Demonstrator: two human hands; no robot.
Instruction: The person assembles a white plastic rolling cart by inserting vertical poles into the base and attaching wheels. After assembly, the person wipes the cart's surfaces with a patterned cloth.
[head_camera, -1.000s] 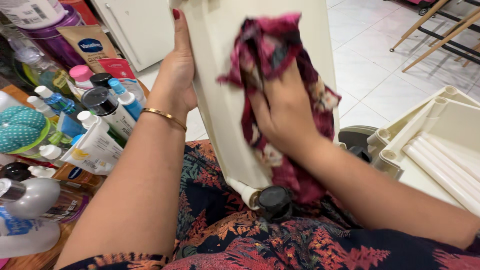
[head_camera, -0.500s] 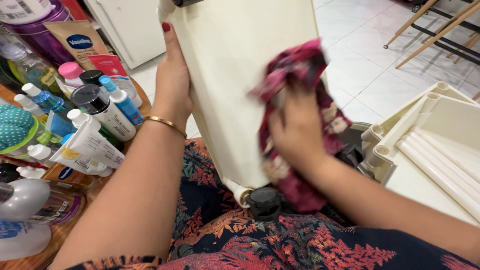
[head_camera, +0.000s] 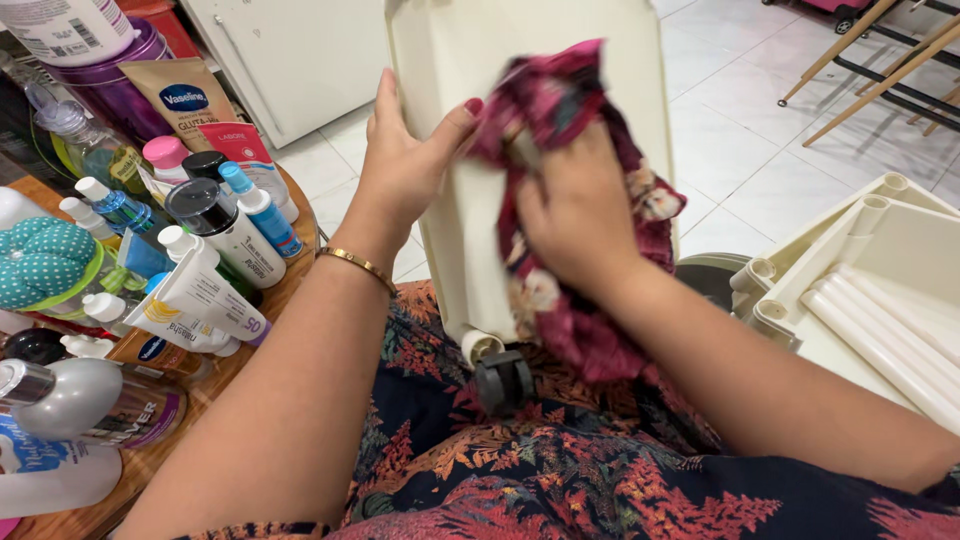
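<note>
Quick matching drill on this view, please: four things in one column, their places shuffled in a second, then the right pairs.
Things:
1. cloth
2. cream panel
3. caster wheel
4. bottles

Places:
A. at the panel's bottom corner, over the lap
B. crowded on the wooden table
C. bunched under the right hand
D. steadied at its edge by the left hand

Pairs: 1-C, 2-D, 3-A, 4-B

Our left hand (head_camera: 405, 165) gripping the cream plastic panel's (head_camera: 480, 255) edge, our right hand (head_camera: 572, 215) pressing a maroon floral cloth (head_camera: 590, 100) against it, black caster wheel (head_camera: 503, 381) over our lap, toiletry bottles (head_camera: 215, 225) crowding the table (head_camera: 165, 455) beside us
</note>
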